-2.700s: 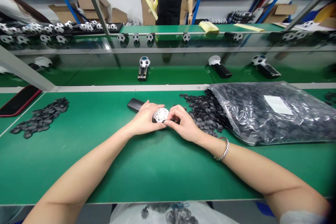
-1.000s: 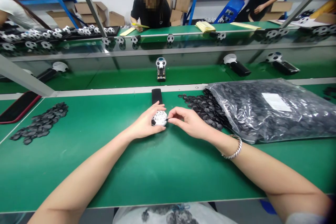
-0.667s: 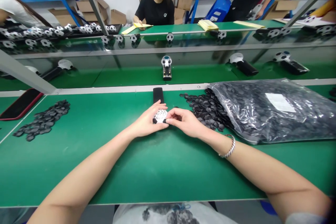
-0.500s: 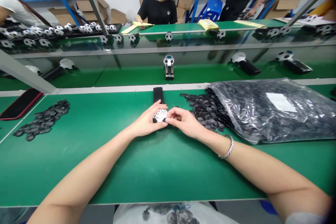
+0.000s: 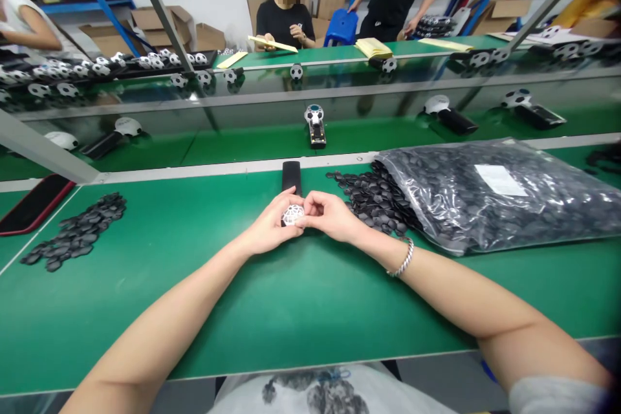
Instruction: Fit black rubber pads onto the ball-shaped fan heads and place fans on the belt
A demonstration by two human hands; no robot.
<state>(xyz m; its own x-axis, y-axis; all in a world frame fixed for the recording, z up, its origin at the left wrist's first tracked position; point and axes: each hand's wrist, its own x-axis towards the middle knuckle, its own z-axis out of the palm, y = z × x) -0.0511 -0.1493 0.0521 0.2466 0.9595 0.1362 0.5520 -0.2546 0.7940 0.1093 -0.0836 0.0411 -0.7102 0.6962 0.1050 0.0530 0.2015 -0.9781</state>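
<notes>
My left hand (image 5: 268, 228) is wrapped round a small fan with a white, football-patterned round head (image 5: 292, 214) and a black handle (image 5: 292, 176) that points away from me across the green table (image 5: 272, 297). My right hand (image 5: 330, 215) is closed in a pinch against the right side of the white head; what it pinches is too small to make out. Both hands rest on the table near its middle. A spill of small black pieces (image 5: 372, 193) lies just right of my right hand.
A clear bag (image 5: 490, 191) full of black pieces lies at the right. Another heap of black pieces (image 5: 75, 234) lies at the left, near a red-edged tray (image 5: 33, 202). Fans (image 5: 315, 123) ride the conveyor behind. Across it a seated person (image 5: 286, 13) handles yellow sheets; another person stands.
My right hand has closed in tighter over the fan's white head. The fans on the conveyor have drifted right. The person standing across has moved left.
</notes>
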